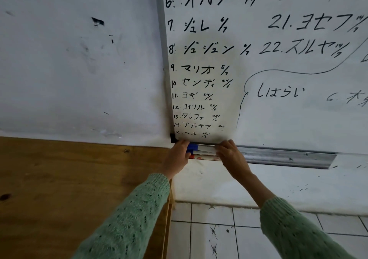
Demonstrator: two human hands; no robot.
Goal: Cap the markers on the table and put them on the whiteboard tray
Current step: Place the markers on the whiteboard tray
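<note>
A white marker with a blue cap [201, 148] lies along the left end of the metal whiteboard tray [282, 157]. Just below it lies a second white marker with red on it [203, 156]. My left hand [177, 159] closes over the markers' left, capped ends near the board's black corner piece. My right hand [231, 156] covers their right ends, fingers curled on them. Both hands hide the markers' tips. Green knitted sleeves cover both arms.
The whiteboard [278, 99] above the tray is full of black handwriting. To the left are a grey wall and a brown plywood panel [79, 179]. Below the tray are white wall and white tiles [219, 235]. The tray runs on bare to the right.
</note>
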